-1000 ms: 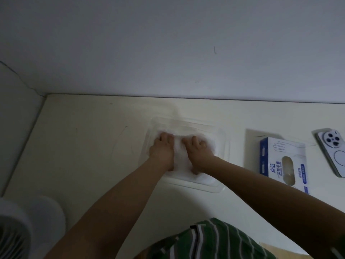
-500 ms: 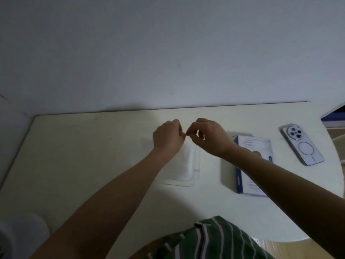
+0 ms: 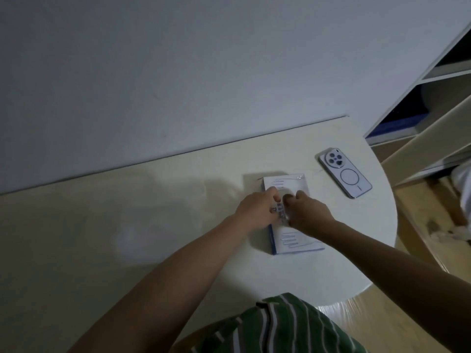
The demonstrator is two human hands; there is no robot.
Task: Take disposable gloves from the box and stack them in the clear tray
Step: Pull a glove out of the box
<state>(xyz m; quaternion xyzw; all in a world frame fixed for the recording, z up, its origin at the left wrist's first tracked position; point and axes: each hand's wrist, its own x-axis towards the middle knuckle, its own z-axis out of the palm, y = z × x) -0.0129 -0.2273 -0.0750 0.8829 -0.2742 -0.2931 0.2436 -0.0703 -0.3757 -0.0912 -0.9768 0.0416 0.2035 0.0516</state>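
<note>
The glove box point(image 3: 293, 240) lies flat near the rounded right edge of the desk point(image 3: 127, 212), its long axis running from the near edge toward the wall. The left hand point(image 3: 256, 211) and right hand point(image 3: 309, 215) meet directly over its middle opening, equally near, fingers curled inward. Whether either pinches a glove cannot be told.

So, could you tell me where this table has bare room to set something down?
Bare: the near right corner of the table, between the glove box and the rounded edge. The dim stretch left of the left hand looks bare, though a clear tray would hardly show there. Crowded: the box under it and the right hand, phone close beyond.
</note>
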